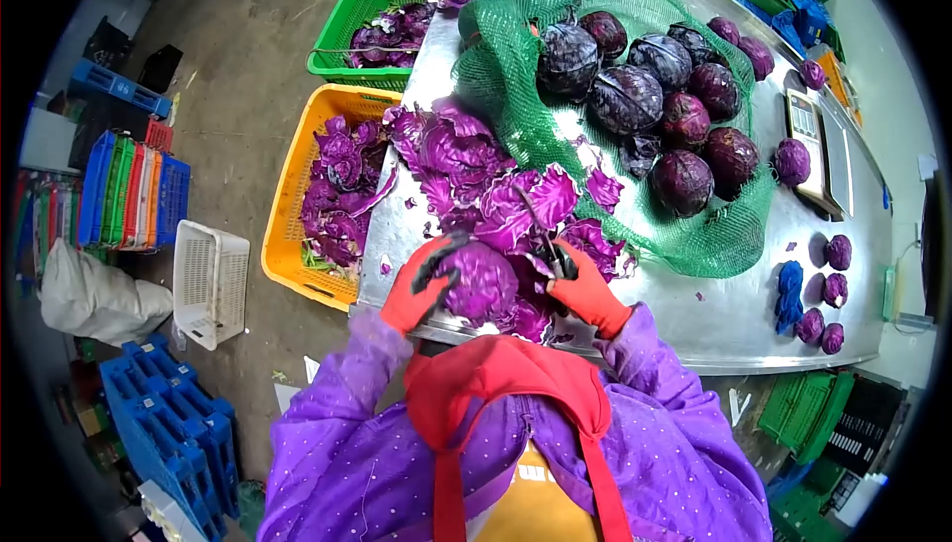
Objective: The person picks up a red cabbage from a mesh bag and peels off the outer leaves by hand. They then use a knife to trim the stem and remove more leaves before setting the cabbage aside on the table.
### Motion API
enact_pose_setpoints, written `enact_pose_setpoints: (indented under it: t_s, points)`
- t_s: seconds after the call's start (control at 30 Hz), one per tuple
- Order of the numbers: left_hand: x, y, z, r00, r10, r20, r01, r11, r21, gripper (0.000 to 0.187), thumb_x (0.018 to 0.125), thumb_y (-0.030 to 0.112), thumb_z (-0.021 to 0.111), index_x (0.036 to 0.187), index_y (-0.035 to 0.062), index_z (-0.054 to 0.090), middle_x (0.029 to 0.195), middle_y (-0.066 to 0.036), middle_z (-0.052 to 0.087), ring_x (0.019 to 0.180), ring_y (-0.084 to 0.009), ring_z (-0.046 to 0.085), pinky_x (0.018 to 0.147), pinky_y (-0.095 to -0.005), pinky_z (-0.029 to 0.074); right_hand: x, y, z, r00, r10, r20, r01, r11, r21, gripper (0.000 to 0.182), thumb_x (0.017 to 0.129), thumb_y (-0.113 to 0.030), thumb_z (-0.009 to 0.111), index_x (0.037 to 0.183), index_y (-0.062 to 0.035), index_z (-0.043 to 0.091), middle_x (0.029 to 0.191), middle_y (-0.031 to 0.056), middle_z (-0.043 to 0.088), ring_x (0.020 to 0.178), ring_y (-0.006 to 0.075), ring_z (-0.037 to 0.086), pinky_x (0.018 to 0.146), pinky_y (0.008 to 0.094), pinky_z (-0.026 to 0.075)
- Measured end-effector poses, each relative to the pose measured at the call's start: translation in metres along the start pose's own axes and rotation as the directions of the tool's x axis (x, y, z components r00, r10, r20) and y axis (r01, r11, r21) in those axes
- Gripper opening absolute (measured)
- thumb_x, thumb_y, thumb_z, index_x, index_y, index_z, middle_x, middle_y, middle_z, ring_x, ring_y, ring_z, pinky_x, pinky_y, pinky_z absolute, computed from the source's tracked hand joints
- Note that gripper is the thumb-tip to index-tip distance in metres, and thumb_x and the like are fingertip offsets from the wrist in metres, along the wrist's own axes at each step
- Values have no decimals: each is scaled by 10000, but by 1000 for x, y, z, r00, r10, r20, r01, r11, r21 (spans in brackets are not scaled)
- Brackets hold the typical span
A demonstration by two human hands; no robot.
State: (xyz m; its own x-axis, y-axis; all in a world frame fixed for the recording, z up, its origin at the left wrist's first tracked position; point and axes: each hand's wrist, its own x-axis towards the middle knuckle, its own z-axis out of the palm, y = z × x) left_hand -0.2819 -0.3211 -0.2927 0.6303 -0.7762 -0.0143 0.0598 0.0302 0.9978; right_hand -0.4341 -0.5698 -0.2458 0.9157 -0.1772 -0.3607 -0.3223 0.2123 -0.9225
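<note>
A trimmed red cabbage (pixel 479 286) sits at the table's near edge. My left hand (pixel 421 286), in a red glove with dark finger parts, curves round the cabbage's left side. On the other side, my right hand (pixel 587 289), gloved alike, is closed on the dark handle of a knife (pixel 541 229); its thin blade points away from me over loose leaves. Purple outer leaves (pixel 531 207) lie just beyond the cabbage, and more leaves are heaped to the left. A green mesh bag (pixel 729 240) lies spread with several dark whole cabbages (pixel 627 100) on it.
A yellow crate (pixel 281 230) of leaves stands against the table's left side, a green crate (pixel 342 21) behind it. At the right are a scale (pixel 808 145), several small cabbages (pixel 836 289) and a blue bundle (pixel 789 297). A white crate (pixel 211 284) stands on the floor.
</note>
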Motion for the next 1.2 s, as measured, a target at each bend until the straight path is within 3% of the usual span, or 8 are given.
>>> enact_pose_setpoints:
  t_s: [0.07,0.17,0.37,0.43,0.57,0.7,1.1,1.2]
  points:
    - [-16,13,5,999,-46,-18,47,997,57,525,823,70,689,1315,10,516,1390,-158,492,1352,-292,434,1128,-409,333,-2,11,5,997,-74,32,80,958,-275,504,731,-71,614,1231,-49,556,908,21,587,823,124,524,764,288,464]
    - [-18,44,26,993,-5,-116,78,767,637,842,593,361,899,1303,104,528,1326,-165,470,1235,-379,479,1045,-461,410,-3,-1,27,987,-137,84,156,942,-297,497,719,-87,650,1206,-36,559,889,33,577,816,115,509,760,289,460]
    - [-5,57,54,975,-194,-110,206,596,776,968,572,403,897,1405,143,479,1468,-149,389,1307,-399,412,1090,-493,366,24,24,-2,984,-63,-169,13,959,-282,491,764,-63,583,1254,-45,570,1018,68,656,938,149,599,862,297,476]
    - [-4,51,51,975,-189,-121,214,616,758,978,567,407,898,1410,147,473,1472,-150,384,1317,-398,405,1091,-495,366,22,35,-11,977,-122,-175,66,953,-294,540,758,-49,588,1295,-15,539,1167,67,631,1082,154,591,962,299,455]
    - [-6,50,52,982,-153,-110,181,611,771,1001,554,426,898,1413,149,465,1473,-162,382,1340,-393,387,1087,-503,366,-4,-4,0,989,-119,-82,128,985,117,635,760,-87,655,1366,-4,483,1256,76,594,1160,182,561,1016,335,430]
    - [-7,52,60,980,-162,-113,185,558,809,987,546,421,898,1401,157,481,1472,-168,384,1342,-403,384,1088,-508,366,2,29,32,938,-253,-237,103,856,-506,758,805,-340,759,1398,5,436,1300,225,556,1212,349,552,1022,399,430]
    - [-13,40,32,993,-60,102,-42,623,781,934,557,471,884,1380,214,523,1522,-191,320,1410,-430,275,1121,-550,294,75,11,25,945,-278,-173,79,707,-703,378,787,-270,739,1059,-54,590,970,182,655,913,402,634,761,476,495]
    - [-16,31,34,986,104,-128,-17,836,548,985,534,411,911,1380,127,494,1505,-191,338,1390,-409,315,1128,-504,309,76,-19,22,879,-456,-142,210,636,-743,312,768,-229,744,977,-63,582,907,167,642,851,396,628,734,468,493]
